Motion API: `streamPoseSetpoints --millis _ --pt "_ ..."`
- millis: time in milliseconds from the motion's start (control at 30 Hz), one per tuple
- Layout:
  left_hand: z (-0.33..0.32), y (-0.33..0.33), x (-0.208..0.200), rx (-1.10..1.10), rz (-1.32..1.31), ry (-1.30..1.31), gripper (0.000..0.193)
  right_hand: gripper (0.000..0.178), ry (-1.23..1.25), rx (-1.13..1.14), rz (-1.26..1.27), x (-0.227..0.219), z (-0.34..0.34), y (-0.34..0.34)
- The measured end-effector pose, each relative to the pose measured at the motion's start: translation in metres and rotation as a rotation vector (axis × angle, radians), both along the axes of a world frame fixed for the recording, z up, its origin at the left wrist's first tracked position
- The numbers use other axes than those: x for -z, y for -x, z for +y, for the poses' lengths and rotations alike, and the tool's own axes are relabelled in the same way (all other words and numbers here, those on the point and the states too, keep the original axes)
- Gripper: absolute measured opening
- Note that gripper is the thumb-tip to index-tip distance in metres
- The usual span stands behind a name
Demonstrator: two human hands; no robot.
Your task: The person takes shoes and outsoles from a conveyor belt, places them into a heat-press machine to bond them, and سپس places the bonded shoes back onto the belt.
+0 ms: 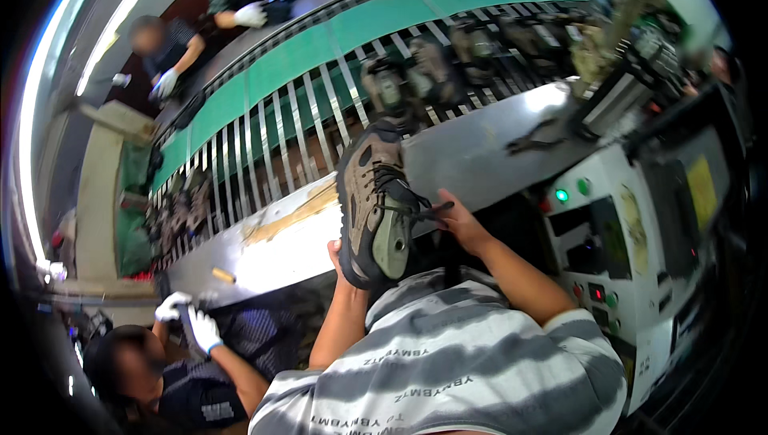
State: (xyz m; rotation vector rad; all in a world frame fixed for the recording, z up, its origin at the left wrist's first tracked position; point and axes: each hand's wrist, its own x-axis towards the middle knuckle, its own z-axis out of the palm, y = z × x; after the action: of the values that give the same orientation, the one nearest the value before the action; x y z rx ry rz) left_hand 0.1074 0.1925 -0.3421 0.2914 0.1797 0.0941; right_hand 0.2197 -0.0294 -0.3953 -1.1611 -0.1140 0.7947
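Note:
A brown hiking shoe (pixel 370 165) with a black sole is held up before my chest, its toe pointing away from me. Inside it sits a pale green shoe last (pixel 391 245) with a round hole near the heel end. My left hand (pixel 339 263) grips the shoe by its left side, near the heel; most of its fingers are hidden behind the sole. To the right of the shoe, my right hand (pixel 462 225) has its fingers closed around the end of a black shoelace (pixel 430 211) that runs from the shoe.
Beyond a metal ledge (pixel 496 135) runs a slatted conveyor (pixel 300 119) carrying several similar shoes (pixel 432 71). Pliers (pixel 538 137) lie on the ledge. At right stands a white machine (pixel 596 235) with lit buttons. A gloved co-worker (pixel 192 363) is close at lower left; others work across the conveyor.

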Motion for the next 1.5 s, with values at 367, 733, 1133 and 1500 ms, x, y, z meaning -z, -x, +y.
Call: streamPoseSetpoints --millis 367,733,1133,1500 --pt "-0.146 -0.088 -0.074 0.887 -0.227 -1.002 0.043 0.060 -0.949 0.386 -0.078 -0.032 -0.159 0.035" --pt "-0.199 -0.073 -0.098 0.427 -0.512 -1.524 0.017 0.073 -0.588 0.459 0.265 -0.080 -0.181 0.120" --pt "-0.168 -0.104 -0.102 0.516 -0.378 -1.332 0.011 0.061 -0.858 0.336 0.592 -0.074 -0.164 0.111" --pt "-0.221 -0.130 -0.048 0.999 -0.039 -1.014 0.015 0.065 -0.982 0.517 0.430 -0.086 -0.205 0.145"
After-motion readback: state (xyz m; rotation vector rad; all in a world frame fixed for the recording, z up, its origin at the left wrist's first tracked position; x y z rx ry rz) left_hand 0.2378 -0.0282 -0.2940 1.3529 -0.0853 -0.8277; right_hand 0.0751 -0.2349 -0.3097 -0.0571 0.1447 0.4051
